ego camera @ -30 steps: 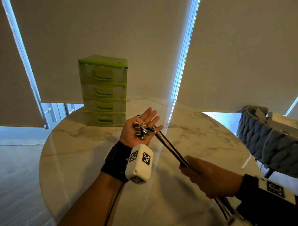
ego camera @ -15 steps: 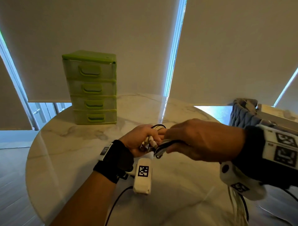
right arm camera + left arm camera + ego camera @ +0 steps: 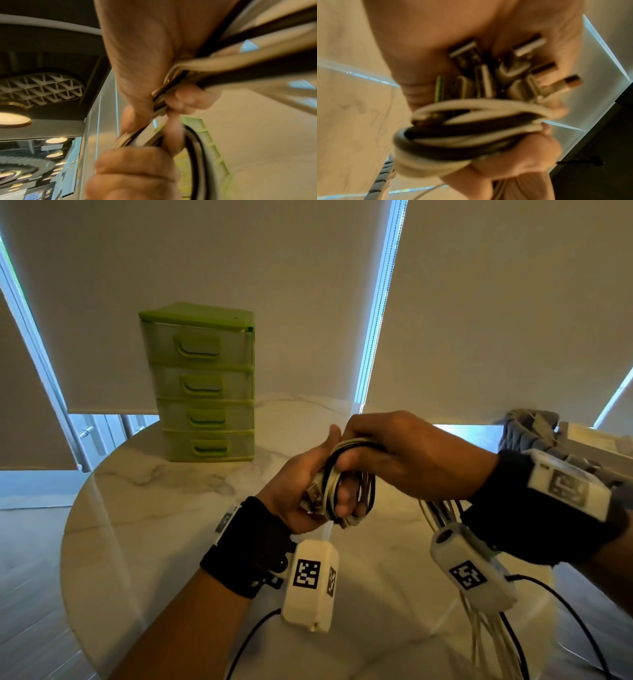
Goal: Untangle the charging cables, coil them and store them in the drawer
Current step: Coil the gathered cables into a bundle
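Above the round marble worktop [image 3: 144, 508] we wind the charging cables [image 3: 346, 484] around our left hand [image 3: 301, 491], which clamps their plugs [image 3: 496, 70]. Our right hand [image 3: 411, 457] pinches the strands, whose loose tails hang toward the near right edge. The 4-drawer unit [image 3: 202, 385] stands at the far left edge, nearer our left hand.

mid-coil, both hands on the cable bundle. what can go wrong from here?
1. The loose cable tails hang off the right hand past the wrist camera; they could snag on it as the winding goes on.
2. The plug ends sit loose in the left hand palm under the coil; a slack grip could let them slip and the loops spring open.
3. All drawers of the green drawer unit are closed, and both hands are busy.
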